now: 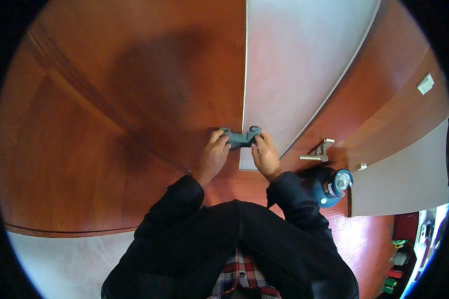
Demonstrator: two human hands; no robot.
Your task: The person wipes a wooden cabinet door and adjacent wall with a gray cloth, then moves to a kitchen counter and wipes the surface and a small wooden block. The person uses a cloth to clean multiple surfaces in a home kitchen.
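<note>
A grey-green cloth (241,139) stretches between my two hands, its middle sagging slightly. My left hand (214,155) pinches the cloth's left end, in front of a reddish-brown wood panel (194,93). At the right end, my right hand (265,154) grips a bunched part of it, beside a pale wall strip (284,67). The cloth crosses the upright edge where wood and pale strip meet, low down near the floor. Whether it presses on the surface I cannot tell.
To the right is a wooden door with a metal lever handle (318,151). Below the handle stands a blue cylinder (333,188) with clear plastic at its top. A white switch plate (425,83) is farther right. Several small items and a red cabinet (405,226) line the far right.
</note>
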